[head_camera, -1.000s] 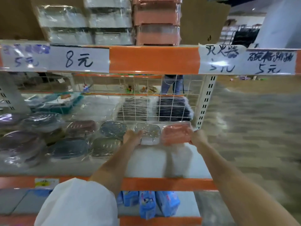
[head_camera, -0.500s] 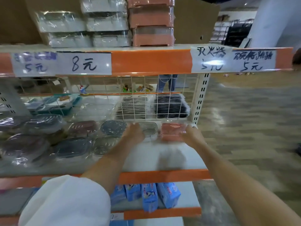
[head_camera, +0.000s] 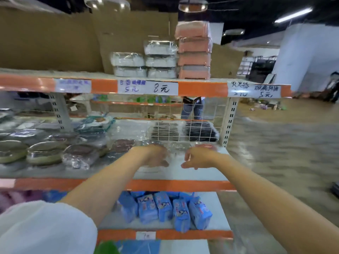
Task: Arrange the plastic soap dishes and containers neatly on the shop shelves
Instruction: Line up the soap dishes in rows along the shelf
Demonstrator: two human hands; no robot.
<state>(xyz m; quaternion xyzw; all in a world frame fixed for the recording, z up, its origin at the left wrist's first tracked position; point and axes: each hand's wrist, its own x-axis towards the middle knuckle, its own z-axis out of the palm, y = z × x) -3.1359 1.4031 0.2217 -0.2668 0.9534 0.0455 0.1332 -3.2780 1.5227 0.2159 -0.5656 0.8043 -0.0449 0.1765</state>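
While wrapped soap dishes [head_camera: 80, 154] crowd the shelf [head_camera: 201, 173], a wire grid [head_camera: 192, 123] backs them.

A: what else is on that rack?
B: blue packets [head_camera: 163, 208] bunched on the lower shelf, handwritten price labels [head_camera: 147, 87] on the orange beam, black wire racks [head_camera: 183, 132] behind a white mesh panel [head_camera: 201, 114].
A: and behind?
B: someone in jeans [head_camera: 192, 109], cardboard [head_camera: 55, 39] up top.
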